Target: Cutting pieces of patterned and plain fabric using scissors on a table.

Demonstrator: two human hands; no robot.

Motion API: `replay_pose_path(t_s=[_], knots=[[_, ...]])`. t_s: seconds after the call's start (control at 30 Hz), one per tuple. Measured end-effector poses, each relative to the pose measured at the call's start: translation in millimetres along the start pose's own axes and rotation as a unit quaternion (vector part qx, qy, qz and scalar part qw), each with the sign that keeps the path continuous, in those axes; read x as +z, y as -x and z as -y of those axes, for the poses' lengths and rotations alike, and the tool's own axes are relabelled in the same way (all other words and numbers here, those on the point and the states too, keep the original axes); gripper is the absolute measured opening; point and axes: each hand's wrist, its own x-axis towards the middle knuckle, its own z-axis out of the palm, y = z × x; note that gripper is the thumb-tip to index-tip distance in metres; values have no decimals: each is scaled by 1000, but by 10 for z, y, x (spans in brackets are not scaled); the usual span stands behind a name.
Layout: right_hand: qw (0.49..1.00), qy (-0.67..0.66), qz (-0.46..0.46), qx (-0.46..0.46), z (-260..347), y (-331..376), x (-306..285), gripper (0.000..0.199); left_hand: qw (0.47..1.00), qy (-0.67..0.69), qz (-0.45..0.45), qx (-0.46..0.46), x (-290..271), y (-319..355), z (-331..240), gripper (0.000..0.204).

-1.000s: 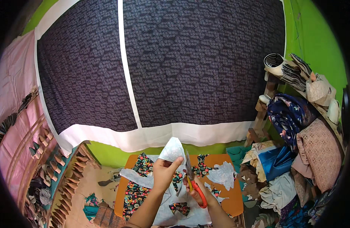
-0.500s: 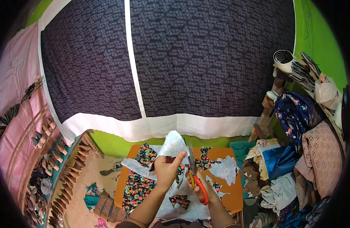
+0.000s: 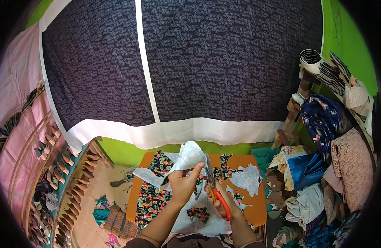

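Observation:
My left hand (image 3: 183, 185) pinches a pale, white-backed piece of fabric (image 3: 191, 155) between thumb and fingers, holding it up above the table. A dark side of the cloth peeks out under the hand. Scissors with red and yellow handles (image 3: 222, 203) are gripped in my right hand (image 3: 216, 200). Their blades point away from me along the right edge of the raised piece, close to my left thumb. Below lie black floral fabric (image 3: 151, 204) and a small floral cut piece (image 3: 198, 215) on white-backed cloth. How far the blades are apart is hard to make out.
The cloth lies on an orange table (image 3: 255, 213), with a crumpled pale scrap (image 3: 246, 180) at its right. Fabric heaps (image 3: 303, 206) crowd the right side. Racks of pointed shoe forms (image 3: 76, 192) stand left. A dark patterned curtain (image 3: 227, 62) hangs beyond.
The view has shifted slightly. My right hand and the scissors have moved a little to the right, still beside the fabric's edge. My left hand keeps its hold.

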Motion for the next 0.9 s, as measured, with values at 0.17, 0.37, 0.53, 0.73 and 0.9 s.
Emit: replay_pose_path(t_s=[0.17,0.37,0.53,0.73,0.9], knots=[[992,88,7,-95,-9,11,57,103,999,31,-13,12,-12,-16,10,20],[986,108,5,-124,-65,11,68,101,998,51,-15,-38,-4,15,-86,19],[995,70,-2,-65,7,52,96,101,997,55,-10,-51,-29,19,-83,16],[1000,15,-8,-3,70,51,108,104,995,82,-8,-60,-30,36,-60,17],[993,85,5,-80,1,53,69,109,994,77,-19,-70,-34,42,-48,17]])
